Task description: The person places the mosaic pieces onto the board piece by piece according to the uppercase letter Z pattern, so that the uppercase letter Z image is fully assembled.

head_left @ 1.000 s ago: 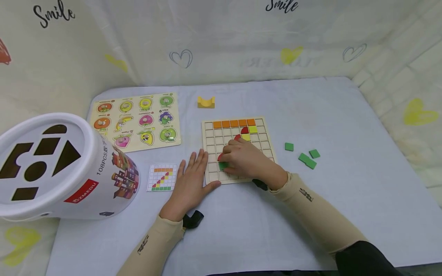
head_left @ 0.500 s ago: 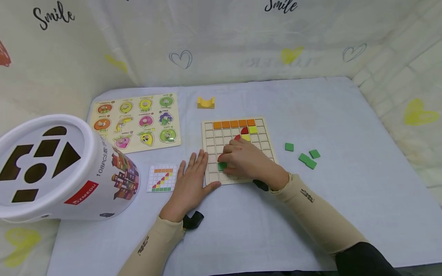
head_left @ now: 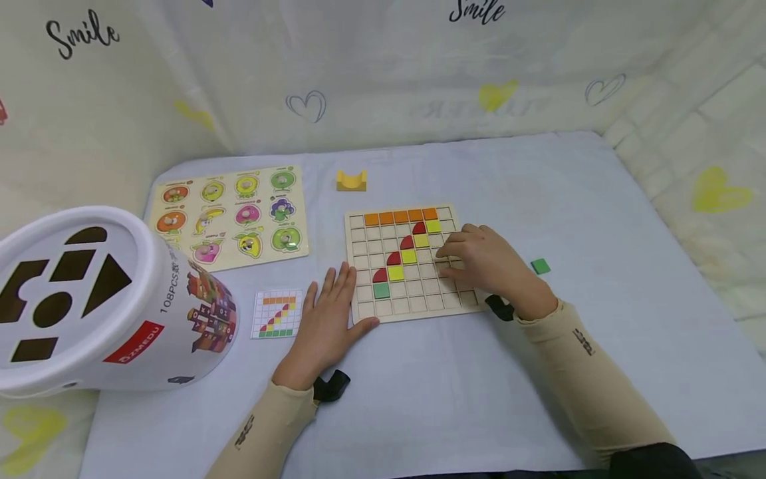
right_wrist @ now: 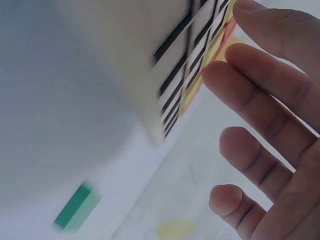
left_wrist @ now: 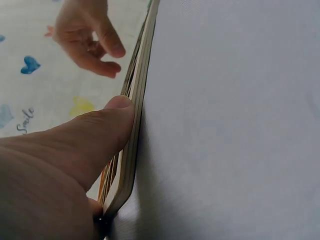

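A wooden grid board (head_left: 433, 304) lies on the table, with orange, yellow, dark red and green tiles in its squares. One green tile (head_left: 381, 290) sits near the board's lower left. My left hand (head_left: 326, 332) rests flat with straight fingers; its fingertips touch the board's left edge and its thumb (left_wrist: 117, 120) the near edge. My right hand (head_left: 491, 263) hovers over the board's right side, fingers loosely bent. No tile shows between its thumb and fingers in the right wrist view. A loose green tile (head_left: 540, 266) lies right of it; the hand and arm may cover others.
A small pattern card (head_left: 276, 314) lies left of my left hand. Behind it is a fruit puzzle board (head_left: 230, 213). A large white tub (head_left: 179, 352) with shaped holes stands at the left. A yellow arched block (head_left: 351, 181) sits behind the grid board.
My right hand has left the green tile at the board's lower left and moved right. The tile and its red and yellow neighbours are now uncovered. My left hand has stayed in place.
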